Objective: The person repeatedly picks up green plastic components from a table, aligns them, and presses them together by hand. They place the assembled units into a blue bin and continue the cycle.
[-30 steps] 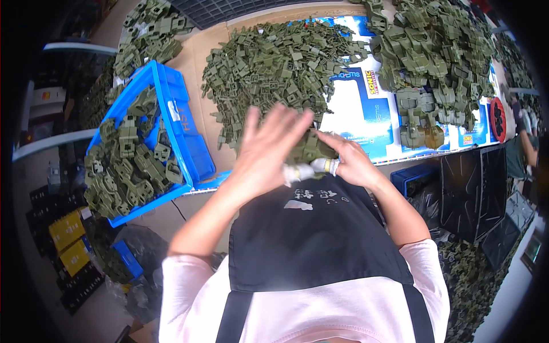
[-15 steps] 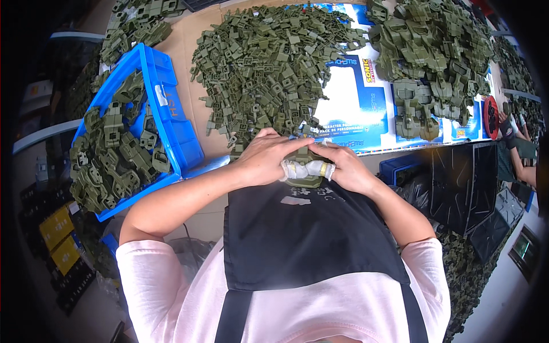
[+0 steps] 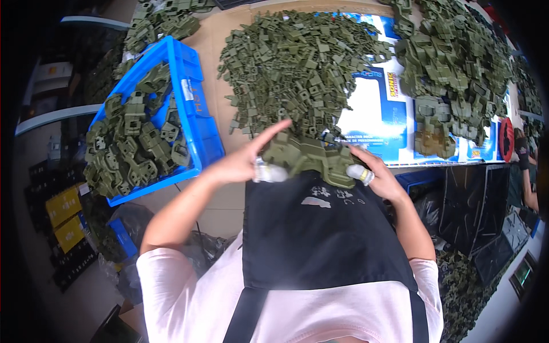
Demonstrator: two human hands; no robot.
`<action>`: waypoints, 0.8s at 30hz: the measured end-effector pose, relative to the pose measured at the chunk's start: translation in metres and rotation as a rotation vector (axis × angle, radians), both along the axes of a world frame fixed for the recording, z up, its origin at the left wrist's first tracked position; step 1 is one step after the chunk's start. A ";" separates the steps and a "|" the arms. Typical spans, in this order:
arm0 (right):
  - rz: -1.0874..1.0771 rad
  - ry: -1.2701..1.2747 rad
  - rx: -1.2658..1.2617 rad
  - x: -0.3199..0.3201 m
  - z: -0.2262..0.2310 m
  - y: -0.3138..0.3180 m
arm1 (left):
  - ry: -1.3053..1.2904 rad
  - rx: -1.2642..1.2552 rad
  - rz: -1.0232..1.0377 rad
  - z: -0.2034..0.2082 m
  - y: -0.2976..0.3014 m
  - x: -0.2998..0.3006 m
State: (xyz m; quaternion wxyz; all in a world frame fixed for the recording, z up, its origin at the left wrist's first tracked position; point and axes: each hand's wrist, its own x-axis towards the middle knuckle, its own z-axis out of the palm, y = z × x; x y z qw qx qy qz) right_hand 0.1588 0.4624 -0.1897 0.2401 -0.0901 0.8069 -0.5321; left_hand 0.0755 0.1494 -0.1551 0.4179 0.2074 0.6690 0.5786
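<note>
Olive-green part [image 3: 309, 157] is sitting between my hands, just beyond my black apron [image 3: 320, 246]. My left hand [image 3: 243, 164] is splaying index finger well away from thumb at its left end; my right hand [image 3: 384, 178] is half curling at the other, its grip unclear. Beyond, small green pieces [image 3: 291, 68] are lying heaped, a blue crate [image 3: 205, 134] standing left, larger green parts [image 3: 457, 80] lying right.

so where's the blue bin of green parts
In the head view, the blue bin is at the left, near the left hand and left of the heap of small parts.
</note>
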 end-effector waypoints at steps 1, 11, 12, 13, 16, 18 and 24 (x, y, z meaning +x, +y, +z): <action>0.042 -0.015 0.072 -0.001 0.003 0.004 | -0.126 -0.034 0.067 -0.002 0.005 0.008; 0.268 0.386 0.389 -0.036 0.048 -0.089 | 0.340 -0.172 0.257 -0.004 0.034 0.044; 0.253 0.401 0.312 -0.036 0.047 -0.088 | 0.346 -0.194 0.274 -0.007 0.033 0.048; 0.237 0.416 0.233 -0.037 0.045 -0.085 | 0.353 -0.217 0.291 -0.010 0.032 0.051; 0.248 0.236 -0.161 -0.054 0.042 -0.061 | 0.407 -0.213 0.279 0.007 0.041 0.048; 0.336 0.198 -0.076 -0.063 0.035 -0.053 | 0.454 -0.232 0.207 0.015 0.047 0.044; 0.116 0.312 -0.186 -0.059 0.039 -0.041 | 0.604 -0.167 0.240 0.012 0.054 0.029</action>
